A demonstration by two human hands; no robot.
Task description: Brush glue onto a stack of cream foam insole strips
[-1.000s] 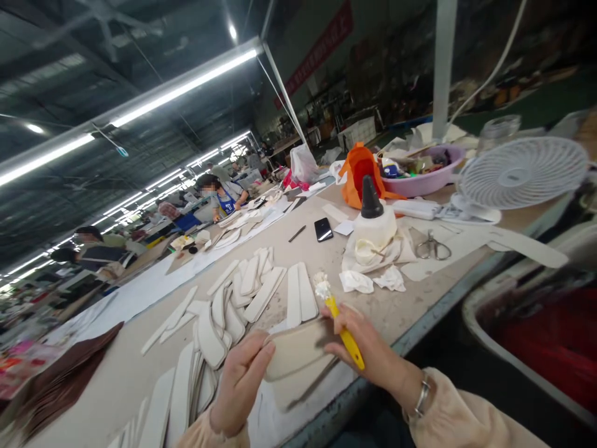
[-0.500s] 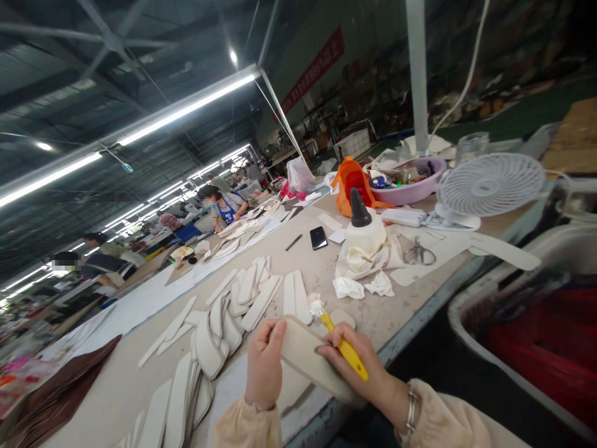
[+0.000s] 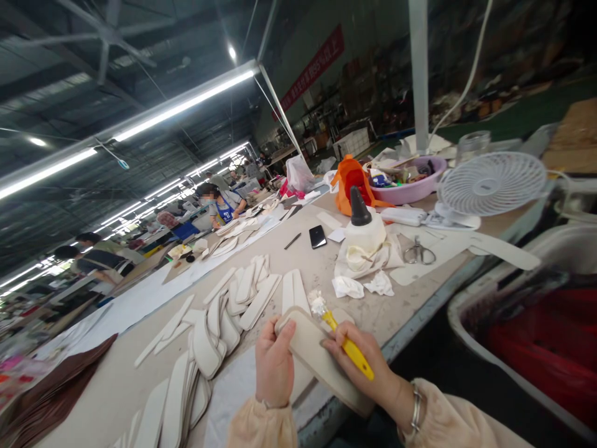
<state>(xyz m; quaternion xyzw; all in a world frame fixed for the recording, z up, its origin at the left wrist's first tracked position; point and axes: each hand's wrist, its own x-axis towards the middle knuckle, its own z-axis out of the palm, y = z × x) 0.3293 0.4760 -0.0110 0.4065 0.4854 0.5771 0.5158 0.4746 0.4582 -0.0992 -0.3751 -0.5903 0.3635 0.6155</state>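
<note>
My left hand [image 3: 275, 359] is closed on the rounded end of a long beige padded piece [image 3: 311, 345], its thumb on top. The piece slants down over the table's front edge. My right hand [image 3: 359, 361] is closed round a yellow-handled brush [image 3: 353, 354], and its fingers also rest on the piece. Whitish stuff coats the bristles, which point up and away from me. Several similar pale strips [image 3: 208, 345] lie in overlapping rows to the left. Part of the piece is hidden behind my right hand.
Further back stand a white bottle with a black cone top [image 3: 361, 214], a phone [image 3: 318, 237], scissors [image 3: 418, 251], crumpled tissues [image 3: 347, 287], a purple basin [image 3: 410, 193] and a white fan [image 3: 492, 185]. A bin [image 3: 466, 323] stands right of the table edge. Other people work further off.
My left hand has shifted slightly right, and the held piece has turned a little, showing more of its upper face. The brush has moved slightly right and stays in my right hand.
</note>
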